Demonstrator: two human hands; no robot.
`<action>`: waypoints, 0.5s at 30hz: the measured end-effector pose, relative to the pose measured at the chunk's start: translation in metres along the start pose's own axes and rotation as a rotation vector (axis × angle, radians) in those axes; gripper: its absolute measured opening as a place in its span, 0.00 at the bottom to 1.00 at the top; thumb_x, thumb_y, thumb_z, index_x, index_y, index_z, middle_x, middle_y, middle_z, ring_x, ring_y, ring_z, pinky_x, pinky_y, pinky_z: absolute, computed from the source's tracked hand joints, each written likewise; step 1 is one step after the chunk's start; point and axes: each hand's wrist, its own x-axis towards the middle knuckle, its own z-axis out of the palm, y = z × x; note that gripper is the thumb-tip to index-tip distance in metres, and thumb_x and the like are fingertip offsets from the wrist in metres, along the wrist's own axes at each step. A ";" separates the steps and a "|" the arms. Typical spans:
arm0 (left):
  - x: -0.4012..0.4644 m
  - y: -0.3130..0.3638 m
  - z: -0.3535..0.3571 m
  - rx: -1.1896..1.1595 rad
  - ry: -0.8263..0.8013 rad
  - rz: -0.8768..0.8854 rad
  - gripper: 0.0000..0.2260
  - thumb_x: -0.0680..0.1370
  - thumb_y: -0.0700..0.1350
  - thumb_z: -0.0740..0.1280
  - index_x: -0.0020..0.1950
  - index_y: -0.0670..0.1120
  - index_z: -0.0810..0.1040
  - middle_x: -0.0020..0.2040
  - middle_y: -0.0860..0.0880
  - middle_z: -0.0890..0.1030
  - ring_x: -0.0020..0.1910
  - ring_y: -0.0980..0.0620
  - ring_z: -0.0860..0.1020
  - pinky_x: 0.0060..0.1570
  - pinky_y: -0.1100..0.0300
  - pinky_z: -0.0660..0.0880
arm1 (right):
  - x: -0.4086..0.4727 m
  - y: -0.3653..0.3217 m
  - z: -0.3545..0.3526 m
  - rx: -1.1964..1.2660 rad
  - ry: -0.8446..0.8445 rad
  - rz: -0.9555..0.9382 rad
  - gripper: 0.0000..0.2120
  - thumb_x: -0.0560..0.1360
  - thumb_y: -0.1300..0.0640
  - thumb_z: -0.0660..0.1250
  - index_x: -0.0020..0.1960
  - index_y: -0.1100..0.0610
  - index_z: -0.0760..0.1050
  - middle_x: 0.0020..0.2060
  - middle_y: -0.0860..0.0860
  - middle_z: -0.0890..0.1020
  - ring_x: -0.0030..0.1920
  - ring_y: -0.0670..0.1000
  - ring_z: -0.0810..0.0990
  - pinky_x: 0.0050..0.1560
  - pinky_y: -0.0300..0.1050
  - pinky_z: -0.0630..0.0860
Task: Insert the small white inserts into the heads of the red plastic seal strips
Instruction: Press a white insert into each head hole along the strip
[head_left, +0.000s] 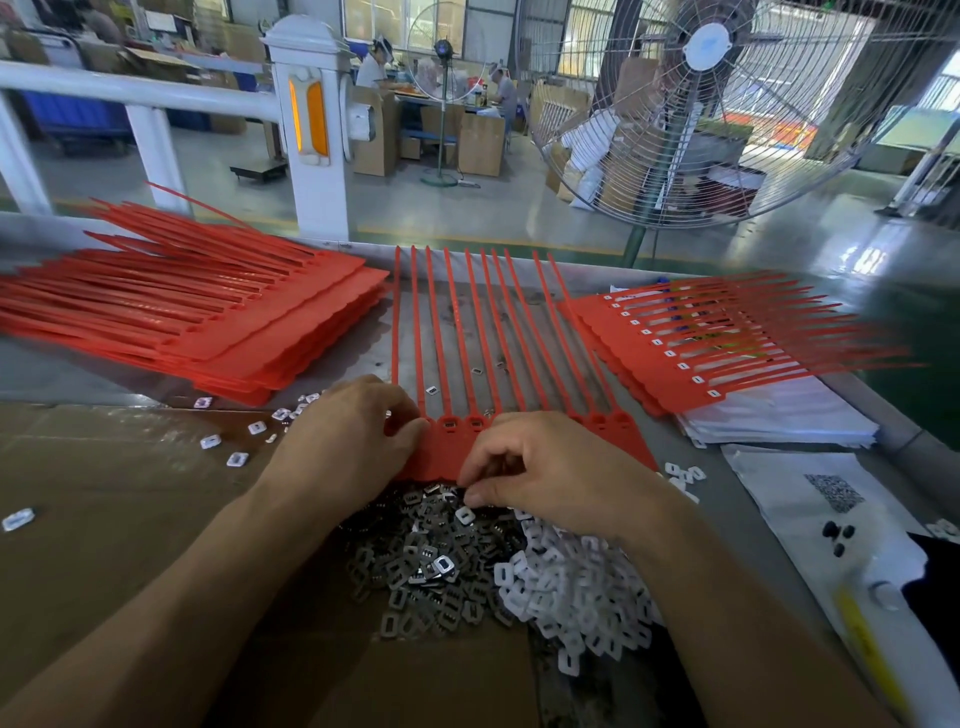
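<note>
So the right hand has its fingers curled down over the near edge of the red seal strip sheet, fingertips bunched right where the sheet meets the parts pile, and it looks like it's pinching up one small insert, though I honestly can't tell for sure what's between the fingers. The left hand is curled over the left end of the same sheet with the thumb pressing by the row of heads, which I'd guess is just to stop the thing sliding while inserts get pushed in. The sheet lies flat in the middle of the table, tails fanned toward the far edge and heads toward the person, so the sockets sit just beside the supply. Directly under both hands there's a pile of grey metal clips and, touching it on the right, the pile of white inserts, both on a sheet of cardboard at the near edge. A few loose inserts are scattered on the left. Toward the far left corner sits a stack of red sheets with no white showing, probably the to-do pile; toward the right edge another stack shows white dots in its heads, so likely finished ones.
</note>
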 end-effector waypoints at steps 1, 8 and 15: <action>0.000 0.000 0.000 -0.002 0.002 -0.003 0.06 0.78 0.54 0.69 0.51 0.55 0.83 0.50 0.57 0.79 0.52 0.54 0.76 0.55 0.53 0.75 | 0.000 -0.001 0.000 -0.023 -0.007 -0.002 0.03 0.75 0.52 0.77 0.48 0.46 0.85 0.43 0.39 0.82 0.46 0.37 0.80 0.46 0.31 0.72; 0.000 -0.001 0.000 0.015 -0.004 0.004 0.07 0.78 0.55 0.69 0.51 0.55 0.83 0.50 0.57 0.78 0.51 0.55 0.76 0.53 0.56 0.74 | -0.003 -0.004 0.001 -0.013 -0.003 0.012 0.03 0.78 0.52 0.74 0.50 0.45 0.84 0.46 0.39 0.82 0.48 0.38 0.80 0.47 0.34 0.76; 0.000 -0.001 0.000 0.010 -0.002 0.004 0.07 0.78 0.54 0.69 0.51 0.55 0.83 0.50 0.57 0.78 0.52 0.54 0.76 0.55 0.54 0.75 | -0.002 -0.007 0.003 -0.040 -0.041 -0.004 0.05 0.78 0.55 0.74 0.51 0.46 0.84 0.46 0.40 0.81 0.47 0.38 0.80 0.48 0.33 0.75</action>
